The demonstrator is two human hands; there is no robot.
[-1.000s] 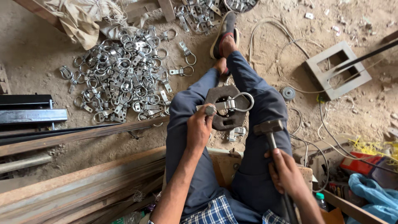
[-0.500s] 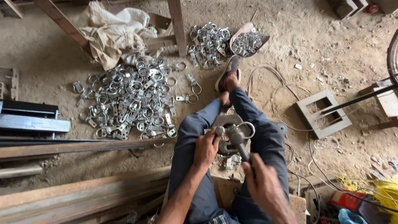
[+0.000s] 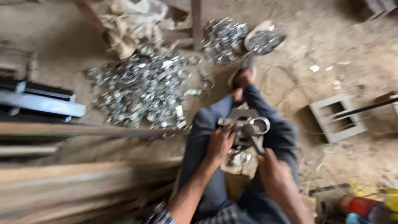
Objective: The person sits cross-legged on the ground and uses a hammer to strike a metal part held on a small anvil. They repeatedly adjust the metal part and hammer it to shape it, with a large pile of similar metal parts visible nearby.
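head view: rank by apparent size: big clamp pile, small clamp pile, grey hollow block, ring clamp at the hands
1. big clamp pile
2. small clamp pile and grey hollow block: look alike, not ranked
3. ring clamp, though nearer the camera

Pile of metal rings (image 3: 143,89) lies left of the legs (image 3: 207,128), hollow block (image 3: 336,117) right

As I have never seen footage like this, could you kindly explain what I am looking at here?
There is no machine: a camera worn on a person's head looks down at their own legs and hands as they sit over a dirt floor. The left hand steadies a metal ring clamp on a small block between the knees. The right hand has its grip on a hammer, whose head is down at the clamp. A large pile of similar clamps lies to the left, a smaller heap lies ahead, and wooden planks lie beside the person. The picture is motion-blurred.
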